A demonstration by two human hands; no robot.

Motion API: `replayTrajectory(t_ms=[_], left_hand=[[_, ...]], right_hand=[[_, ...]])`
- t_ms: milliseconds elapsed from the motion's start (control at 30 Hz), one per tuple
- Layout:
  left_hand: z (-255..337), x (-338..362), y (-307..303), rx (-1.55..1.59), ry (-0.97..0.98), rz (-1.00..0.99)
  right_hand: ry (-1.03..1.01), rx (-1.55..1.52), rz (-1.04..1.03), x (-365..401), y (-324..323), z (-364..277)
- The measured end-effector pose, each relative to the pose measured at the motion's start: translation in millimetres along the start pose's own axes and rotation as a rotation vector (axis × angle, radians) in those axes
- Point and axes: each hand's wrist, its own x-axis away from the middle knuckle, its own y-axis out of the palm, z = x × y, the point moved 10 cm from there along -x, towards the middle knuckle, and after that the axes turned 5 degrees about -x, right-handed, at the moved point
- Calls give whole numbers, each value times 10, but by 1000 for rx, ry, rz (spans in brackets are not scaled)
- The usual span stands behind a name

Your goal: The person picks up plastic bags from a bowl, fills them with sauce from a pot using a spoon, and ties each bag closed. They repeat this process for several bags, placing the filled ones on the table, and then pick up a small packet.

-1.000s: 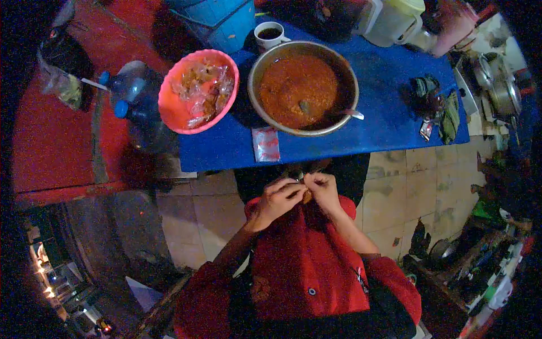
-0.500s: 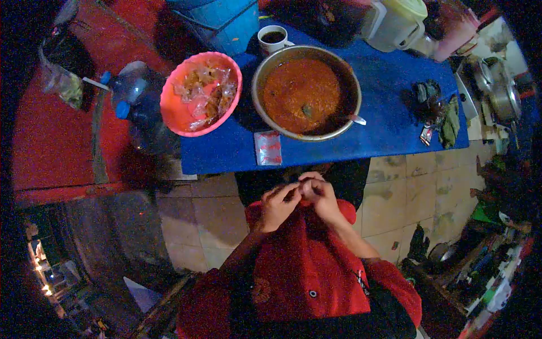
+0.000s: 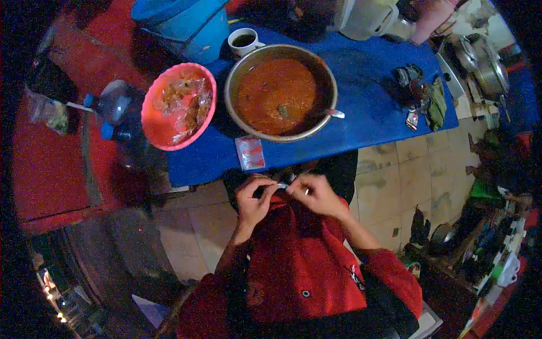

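Observation:
Both of my hands are close together over my lap, just in front of the table edge. My left hand pinches one side of a small pale, shiny scrap, too small to identify. The fingers of my right hand are closed at its other side and partly blurred. Beyond them on the table stands a large metal bowl of red-orange sauce, a spoon handle resting over its rim. Nearest my left hand lies a flat clear packet with red print.
Left of the metal bowl sits a pink basin holding clear plastic bags of brown food. A cup of dark drink and a blue bucket stand behind. Dark crumpled bags and a green cloth lie at the right on the blue table.
My hands have moved slightly apart, and a small shiny scrap now shows between the fingers. The view has shifted, so the table and its things appear further left and slightly turned.

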Motion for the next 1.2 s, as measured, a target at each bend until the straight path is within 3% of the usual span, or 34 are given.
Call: replayTrajectory(t_ms=[33,100,167,200,267,300,367,433,500,600,833,900,933,1000,1133,1200], left_hand=[[7,-74,-21,3,5,-4],[199,-198,-157,-289,189,64],[192,-299,-225,-590,255,29],[141,-330,-251,-624,263,20],[-77,-363,-266,-659,272,19],[-309,-353,-238,-615,269,4],[-425,-330,-225,-575,259,-14],[-337,-340,-236,-542,249,71],[-204,-326,-151,-564,235,94],[-62,-305,-141,-631,196,117],[-169,-251,-106,-647,184,24],[-113,-255,-102,-650,213,-14],[-89,-227,-80,-640,247,-62],[-144,-209,-35,-589,256,-72],[-417,-221,-110,-663,179,17],[-497,-228,-130,-677,180,56]], right_hand=[[-52,91,52,-59,-187,-21],[-18,200,383,-174,-873,117],[-50,341,580,-241,-1412,103],[-58,342,581,-308,-1446,92],[-432,772,833,-187,-1455,-384],[-437,771,831,-191,-1385,-323],[-579,609,574,-193,-863,-181],[-651,489,163,-237,-74,-196],[-741,612,50,-235,488,-262],[-650,846,125,-441,724,-57],[-629,799,13,-487,732,76],[-358,741,-56,-609,651,274],[-361,738,-66,-612,666,232],[-453,342,93,-577,441,-1],[-569,223,59,-462,419,-151],[-255,-310,124,-417,246,126]])
